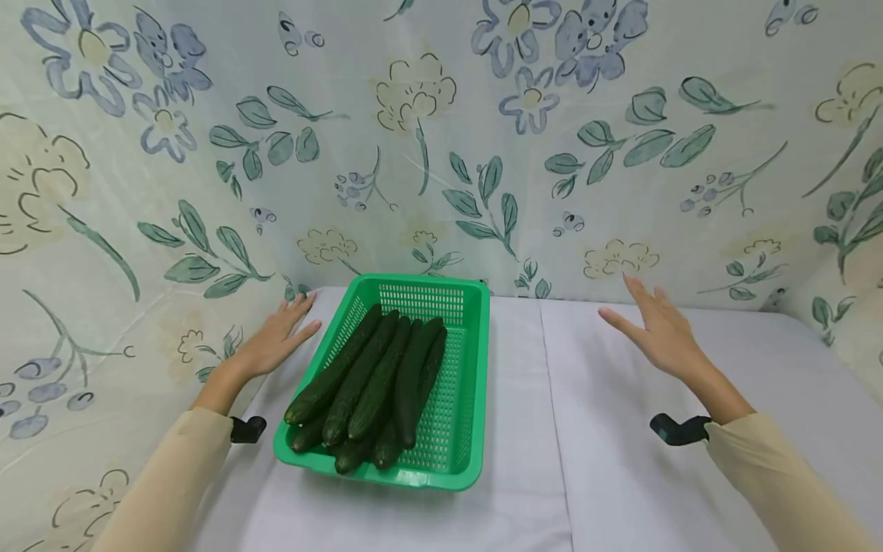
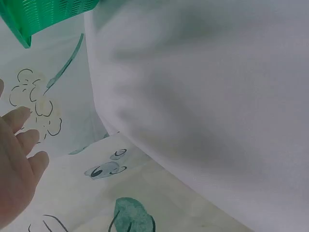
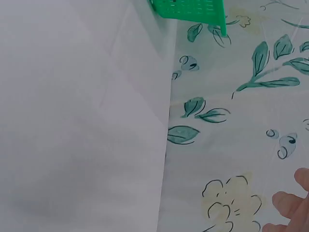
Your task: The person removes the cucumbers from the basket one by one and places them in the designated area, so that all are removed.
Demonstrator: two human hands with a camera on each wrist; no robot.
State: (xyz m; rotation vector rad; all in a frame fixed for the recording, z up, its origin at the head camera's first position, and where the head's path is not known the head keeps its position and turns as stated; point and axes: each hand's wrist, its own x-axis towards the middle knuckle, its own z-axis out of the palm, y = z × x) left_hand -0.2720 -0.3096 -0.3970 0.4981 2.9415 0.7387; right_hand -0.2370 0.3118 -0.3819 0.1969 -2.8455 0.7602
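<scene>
A green plastic basket (image 1: 476, 383) stands on the white-covered table, left of the middle in the head view. Several dark green cucumbers (image 1: 375, 376) lie lengthwise in it, heaped toward its left side. My left hand (image 1: 272, 337) is held just left of the basket, fingers extended and holding nothing. Well to the right of the basket, my right hand (image 1: 658, 330) hovers over the table with its fingers spread, also bare. Each wrist view catches only fingers at its edge, the left hand (image 2: 17, 159) and the right hand (image 3: 292, 205), plus a corner of the basket (image 3: 193, 9).
Floral fabric (image 1: 414, 153) hangs behind the table and along its left and right sides. The white tablecloth (image 1: 517, 460) has a seam running front to back, right of the basket. Both forearms wear beige sleeves with a black wrist mount (image 1: 679, 429).
</scene>
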